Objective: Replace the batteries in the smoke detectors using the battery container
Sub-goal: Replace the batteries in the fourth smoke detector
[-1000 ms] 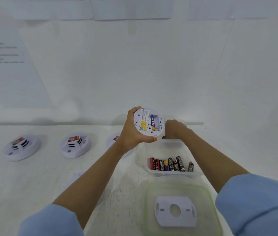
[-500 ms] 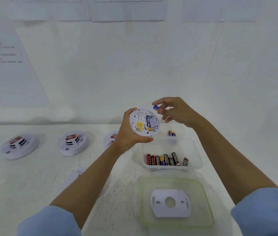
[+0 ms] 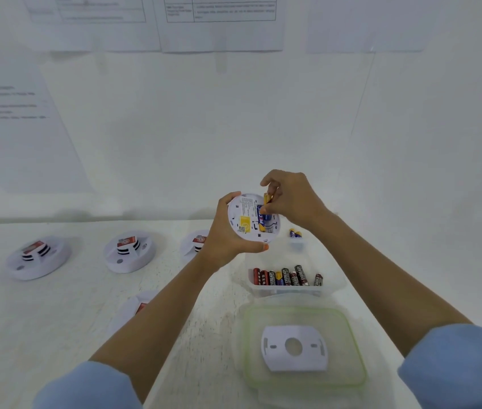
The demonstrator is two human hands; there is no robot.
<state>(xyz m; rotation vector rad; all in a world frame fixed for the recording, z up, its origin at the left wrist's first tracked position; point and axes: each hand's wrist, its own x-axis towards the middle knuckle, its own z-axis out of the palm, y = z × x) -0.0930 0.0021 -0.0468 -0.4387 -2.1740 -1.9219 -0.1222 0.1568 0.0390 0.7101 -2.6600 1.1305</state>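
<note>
A person's two bare hands work over a white table, seen from above and behind.

The left hand [image 3: 228, 240] holds up a round white plastic smoke detector [image 3: 247, 219], fingers and thumb curled round its rim. The open back faces the camera. In the battery bay sits one blue-and-yellow cylindrical battery [image 3: 261, 222], already fitted, its long axis running from the detector's top edge down toward its bottom edge with a slight tilt.

The right hand [image 3: 292, 199] is at the detector's upper right. Its thumb and fingertips pinch a second small yellow-and-blue battery [image 3: 267, 198], and the other fingers are curled.

The relation that matters: this pinched battery stands nearly upright at the top end of the bay, its long axis close to parallel with the fitted one and just to that one's right. The empty slot seems to lie directly below the fingertips, so the likely move is downward and inward. The fingers hide its lower end, so I cannot tell if it has entered the slot.

Below the detector and slightly right sits a clear plastic battery container [image 3: 331, 286] holding a row of red and black batteries [image 3: 287, 277]. Further below lies its green-rimmed clear lid [image 3: 351, 376], with a white mounting plate [image 3: 294, 348] resting on it. Left of the detector, other white smoke detectors [image 3: 129, 252] sit on the table — untouched.
</note>
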